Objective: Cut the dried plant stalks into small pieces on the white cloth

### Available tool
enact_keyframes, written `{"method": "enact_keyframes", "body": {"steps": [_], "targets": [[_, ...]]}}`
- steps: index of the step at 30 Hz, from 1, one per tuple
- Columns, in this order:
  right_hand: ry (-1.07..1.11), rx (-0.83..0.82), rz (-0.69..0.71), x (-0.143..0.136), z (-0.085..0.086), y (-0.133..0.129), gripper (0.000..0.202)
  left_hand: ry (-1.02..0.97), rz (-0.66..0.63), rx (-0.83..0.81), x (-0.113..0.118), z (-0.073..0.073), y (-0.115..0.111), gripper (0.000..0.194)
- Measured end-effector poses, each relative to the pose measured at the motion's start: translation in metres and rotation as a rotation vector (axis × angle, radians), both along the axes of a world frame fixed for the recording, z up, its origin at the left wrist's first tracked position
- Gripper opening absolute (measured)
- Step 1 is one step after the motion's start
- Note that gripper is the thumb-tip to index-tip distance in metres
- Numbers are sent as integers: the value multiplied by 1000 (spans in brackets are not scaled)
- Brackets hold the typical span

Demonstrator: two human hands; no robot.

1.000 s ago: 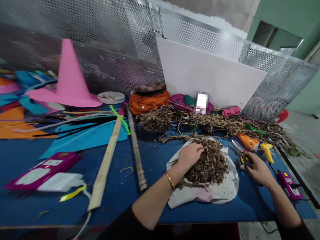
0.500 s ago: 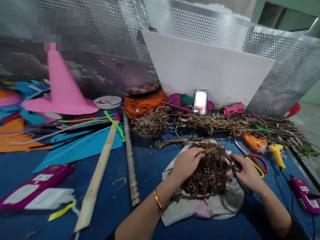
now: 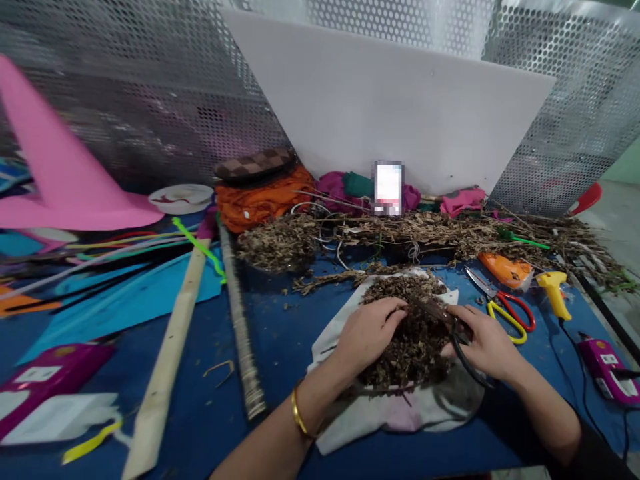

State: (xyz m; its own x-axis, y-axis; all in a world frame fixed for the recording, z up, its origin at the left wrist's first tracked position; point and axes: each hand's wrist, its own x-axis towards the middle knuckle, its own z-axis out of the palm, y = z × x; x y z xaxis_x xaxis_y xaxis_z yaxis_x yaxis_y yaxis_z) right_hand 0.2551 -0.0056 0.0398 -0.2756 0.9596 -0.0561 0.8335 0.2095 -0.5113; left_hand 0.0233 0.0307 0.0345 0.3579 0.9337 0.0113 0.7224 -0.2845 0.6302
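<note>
Dried plant bits (image 3: 413, 363) lie heaped on a white cloth (image 3: 350, 430) near the middle of the worktop (image 3: 283, 373), towards its near edge. At the left side of the heap, the left hand (image 3: 363, 333) is narrow, thumb and fingers close together; whether a stem sits between them I cannot tell. The right hand (image 3: 493, 340) holds dark-handled scissors (image 3: 436, 310), the blades pointing left over the heap towards the left fingertips.

That closeness is the point to mind. Tips belong well short of the fingers, and the blades are better angled a little to the far side, because the brown metal blends with the brown bits. A stem should stand clear of the heap before the blades meet on it; low, short strokes over the middle would let pieces drop on the pile. The cloth looks soft and could get nipped or dragged if the tips dip.

Just right of the cloth lie red-and-yellow scissors (image 3: 497, 295), with an orange packet (image 3: 505, 270) beyond and a yellow glue gun (image 3: 554, 293) further right; the right elbow should stay off its cord. Dry branches (image 3: 425, 233) run along the far side, and a ridged stick (image 3: 243, 333) lies to the left.
</note>
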Motion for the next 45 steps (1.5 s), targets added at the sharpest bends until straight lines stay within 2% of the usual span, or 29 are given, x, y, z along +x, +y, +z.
{"method": "enact_keyframes", "body": {"steps": [8, 13, 25, 36, 45], "targets": [[-30, -25, 75, -1, 0, -2, 48, 68, -62, -49, 1, 0, -2, 25], [-82, -47, 64, -3, -3, -4, 47, 48, -84, -86, 0, 0, -1, 27], [-146, -59, 66, -4, -10, -3, 48, 78, -45, -121, -1, 1, -1, 27], [-318, -17, 88, -10, -8, -6, 44, 82, -61, -191, 1, 3, -1, 27], [-296, -24, 112, -10, -11, -6, 40, 86, -38, -218, -4, 0, 4, 26]]}}
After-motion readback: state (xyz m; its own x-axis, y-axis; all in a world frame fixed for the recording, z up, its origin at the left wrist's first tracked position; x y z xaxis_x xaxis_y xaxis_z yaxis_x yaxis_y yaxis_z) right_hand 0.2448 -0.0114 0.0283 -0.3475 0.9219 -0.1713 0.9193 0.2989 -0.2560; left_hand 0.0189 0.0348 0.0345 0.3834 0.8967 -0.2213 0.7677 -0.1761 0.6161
